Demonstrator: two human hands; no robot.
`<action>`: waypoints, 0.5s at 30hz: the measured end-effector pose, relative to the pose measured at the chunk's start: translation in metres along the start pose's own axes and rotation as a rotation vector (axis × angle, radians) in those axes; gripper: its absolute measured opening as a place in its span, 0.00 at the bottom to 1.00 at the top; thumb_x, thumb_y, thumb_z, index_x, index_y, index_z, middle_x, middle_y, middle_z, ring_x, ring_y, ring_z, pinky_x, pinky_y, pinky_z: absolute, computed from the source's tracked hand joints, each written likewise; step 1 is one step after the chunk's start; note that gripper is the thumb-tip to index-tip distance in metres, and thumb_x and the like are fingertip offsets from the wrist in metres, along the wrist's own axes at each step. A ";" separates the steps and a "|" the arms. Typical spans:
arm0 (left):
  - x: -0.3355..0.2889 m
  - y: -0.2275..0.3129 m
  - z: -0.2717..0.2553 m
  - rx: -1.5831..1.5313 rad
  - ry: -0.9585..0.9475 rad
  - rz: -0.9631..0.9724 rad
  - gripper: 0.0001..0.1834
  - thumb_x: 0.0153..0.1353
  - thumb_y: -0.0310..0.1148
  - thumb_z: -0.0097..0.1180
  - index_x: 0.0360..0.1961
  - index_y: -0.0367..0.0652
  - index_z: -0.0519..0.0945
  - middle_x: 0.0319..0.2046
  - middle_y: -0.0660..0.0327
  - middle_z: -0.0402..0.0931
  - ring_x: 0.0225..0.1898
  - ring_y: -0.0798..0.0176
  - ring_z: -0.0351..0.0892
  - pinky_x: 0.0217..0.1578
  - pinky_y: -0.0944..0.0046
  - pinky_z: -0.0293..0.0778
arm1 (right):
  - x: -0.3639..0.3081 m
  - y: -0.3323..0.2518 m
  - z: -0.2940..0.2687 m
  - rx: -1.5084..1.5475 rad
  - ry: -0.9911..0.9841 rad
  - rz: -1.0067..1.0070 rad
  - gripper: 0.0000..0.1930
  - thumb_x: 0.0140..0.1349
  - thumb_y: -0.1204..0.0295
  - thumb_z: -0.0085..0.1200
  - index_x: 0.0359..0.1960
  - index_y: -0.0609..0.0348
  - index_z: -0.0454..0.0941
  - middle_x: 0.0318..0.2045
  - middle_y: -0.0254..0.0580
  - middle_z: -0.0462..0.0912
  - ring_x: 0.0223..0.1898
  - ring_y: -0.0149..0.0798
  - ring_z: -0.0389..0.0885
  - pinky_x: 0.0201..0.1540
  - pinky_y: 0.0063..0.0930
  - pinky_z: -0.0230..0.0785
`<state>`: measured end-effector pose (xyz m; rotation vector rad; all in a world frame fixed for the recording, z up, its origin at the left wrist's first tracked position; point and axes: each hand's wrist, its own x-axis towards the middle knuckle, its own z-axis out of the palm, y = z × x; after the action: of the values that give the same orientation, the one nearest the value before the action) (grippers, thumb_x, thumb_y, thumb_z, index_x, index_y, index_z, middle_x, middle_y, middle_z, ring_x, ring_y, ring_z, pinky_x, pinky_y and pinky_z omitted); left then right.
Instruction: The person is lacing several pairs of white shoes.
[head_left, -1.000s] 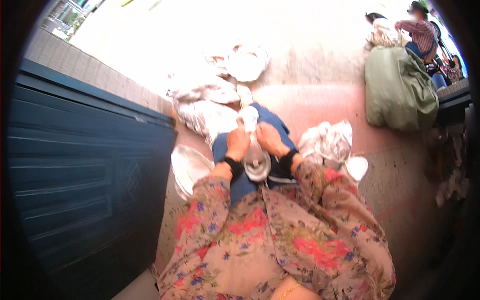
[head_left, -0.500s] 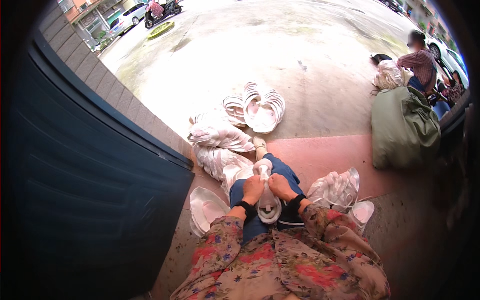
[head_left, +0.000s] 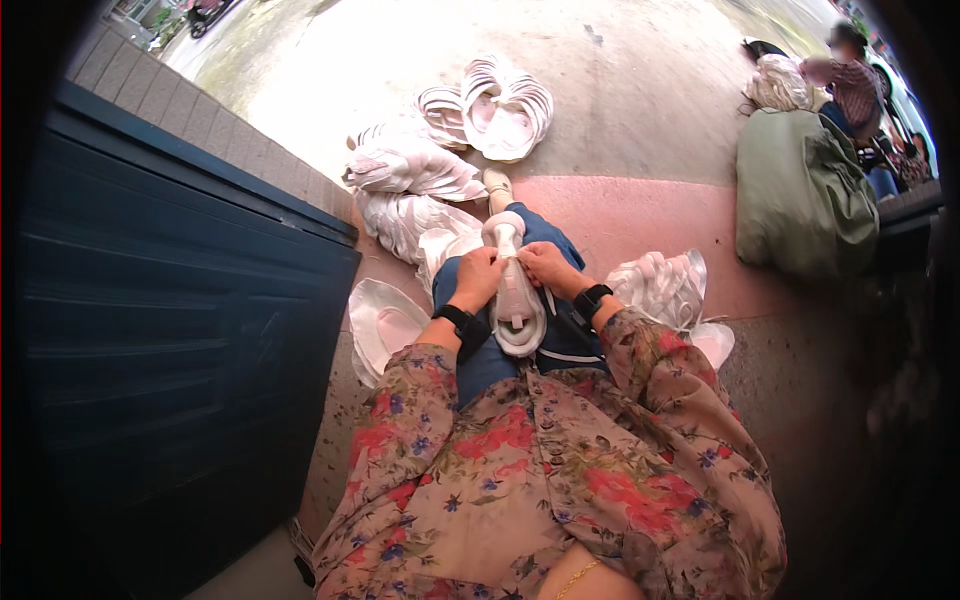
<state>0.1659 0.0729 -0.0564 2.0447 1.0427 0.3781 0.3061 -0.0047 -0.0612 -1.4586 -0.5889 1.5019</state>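
Across my lap, over blue trousers, lies a white shoe upper (head_left: 519, 308), long and narrow at its middle, with rounded ends. My left hand (head_left: 479, 276) is closed on its left edge, the fingertips pinching near the narrow part. Opposite it, my right hand (head_left: 549, 268) pinches the right edge. Only a small gap separates the two hands. What lies under the fingertips is too small to make out. A loose white upper (head_left: 385, 330) with a pinkish inside rests by my left thigh, and a bundle of uppers (head_left: 660, 282) is by my right thigh.
Stacked white uppers (head_left: 415, 165) lie ahead on the left, with a fanned stack (head_left: 507, 110) beyond them. A dark blue door (head_left: 190, 330) stands close on my left. To the right are a big green sack (head_left: 800, 195) and a seated person (head_left: 855, 95).
My view has tilted down, so the uppers and my lap appear higher in the picture. Both hands stay on the shoe upper, their fingertips now showing more clearly at its edges.
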 end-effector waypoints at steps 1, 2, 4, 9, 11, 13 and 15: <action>-0.002 0.009 -0.007 0.007 -0.042 -0.050 0.12 0.49 0.33 0.55 0.32 0.36 0.80 0.24 0.52 0.78 0.26 0.59 0.78 0.30 0.63 0.72 | -0.002 -0.001 0.003 -0.009 0.044 0.004 0.10 0.58 0.69 0.44 0.21 0.59 0.72 0.12 0.28 0.66 0.12 0.23 0.62 0.13 0.21 0.55; -0.001 0.010 -0.007 0.006 -0.051 -0.046 0.12 0.49 0.33 0.55 0.32 0.36 0.80 0.24 0.52 0.78 0.26 0.59 0.78 0.30 0.63 0.72 | -0.003 0.002 0.004 -0.005 0.053 0.006 0.10 0.58 0.69 0.44 0.21 0.59 0.72 0.12 0.28 0.66 0.12 0.23 0.62 0.13 0.21 0.55; 0.000 0.011 -0.007 0.017 -0.113 -0.086 0.12 0.49 0.34 0.55 0.31 0.37 0.80 0.23 0.51 0.77 0.26 0.57 0.78 0.30 0.62 0.71 | -0.008 0.007 0.005 -0.336 0.168 -0.236 0.11 0.56 0.69 0.44 0.22 0.65 0.72 0.14 0.41 0.72 0.15 0.34 0.71 0.19 0.30 0.63; -0.002 0.010 0.004 0.187 -0.047 -0.015 0.13 0.48 0.37 0.56 0.28 0.37 0.79 0.24 0.47 0.76 0.28 0.48 0.76 0.31 0.57 0.71 | -0.013 0.008 0.006 -0.783 0.284 -0.441 0.13 0.55 0.69 0.42 0.24 0.69 0.73 0.26 0.62 0.75 0.33 0.58 0.74 0.36 0.43 0.66; -0.004 0.018 0.004 0.272 -0.016 -0.077 0.14 0.48 0.38 0.55 0.28 0.37 0.79 0.25 0.47 0.76 0.29 0.47 0.76 0.32 0.56 0.71 | -0.011 0.006 0.004 -0.806 0.260 -0.348 0.14 0.56 0.68 0.40 0.26 0.69 0.73 0.27 0.62 0.75 0.33 0.59 0.74 0.38 0.46 0.65; -0.003 0.018 0.004 0.266 -0.022 -0.075 0.14 0.49 0.39 0.54 0.28 0.38 0.79 0.25 0.47 0.76 0.30 0.47 0.76 0.32 0.56 0.71 | -0.009 0.005 0.004 -0.784 0.305 -0.322 0.14 0.56 0.67 0.40 0.27 0.69 0.73 0.27 0.62 0.76 0.34 0.59 0.74 0.38 0.45 0.65; -0.002 0.017 0.003 0.262 -0.024 -0.071 0.14 0.49 0.39 0.54 0.29 0.38 0.79 0.25 0.47 0.76 0.30 0.48 0.76 0.32 0.56 0.71 | -0.009 0.006 0.004 -0.760 0.351 -0.300 0.15 0.56 0.67 0.40 0.27 0.69 0.73 0.28 0.62 0.76 0.34 0.58 0.74 0.38 0.45 0.65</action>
<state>0.1753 0.0636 -0.0454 2.2283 1.1990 0.1863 0.2989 -0.0140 -0.0613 -2.0283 -1.1724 0.7727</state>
